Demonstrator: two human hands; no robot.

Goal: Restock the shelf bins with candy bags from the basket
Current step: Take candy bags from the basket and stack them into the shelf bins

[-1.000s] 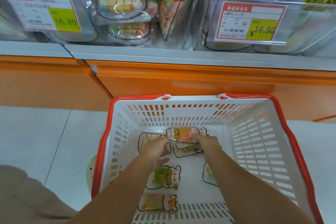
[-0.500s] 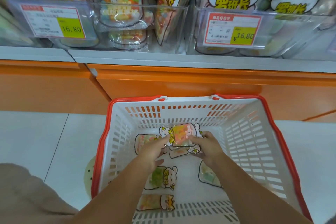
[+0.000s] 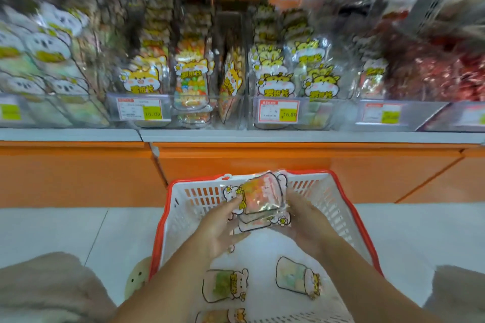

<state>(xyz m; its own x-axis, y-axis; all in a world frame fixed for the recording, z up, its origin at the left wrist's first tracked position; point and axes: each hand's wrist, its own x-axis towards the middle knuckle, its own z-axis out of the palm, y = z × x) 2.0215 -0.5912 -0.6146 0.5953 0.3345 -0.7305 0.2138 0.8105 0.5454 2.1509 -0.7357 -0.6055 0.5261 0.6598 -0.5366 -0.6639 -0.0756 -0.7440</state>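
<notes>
Stack of candy bags (image 3: 258,195) pinched betw. L hand (image 3: 217,228) & R hand (image 3: 305,225), fingers curled round edges, above basket (image 3: 160,225) far end. Keep squeeze even, lift level to matching shelf bin (image 3: 168,110), stand bags upright.

2 hands, left hand (image 3: 217,229) and right hand (image 3: 308,228); 1 basket (image 3: 341,207); 5 candy bags outside the bins: 2 held bags (image 3: 262,191) stacked between the hands, 3 loose on the basket floor: green bag (image 3: 224,286), pale bag (image 3: 294,279), orange bag (image 3: 219,317) cut by frame edge; 5 price tags (image 3: 278,110) along the shelf front, outer two partly cut off; stocked bags too blurred to count
</notes>
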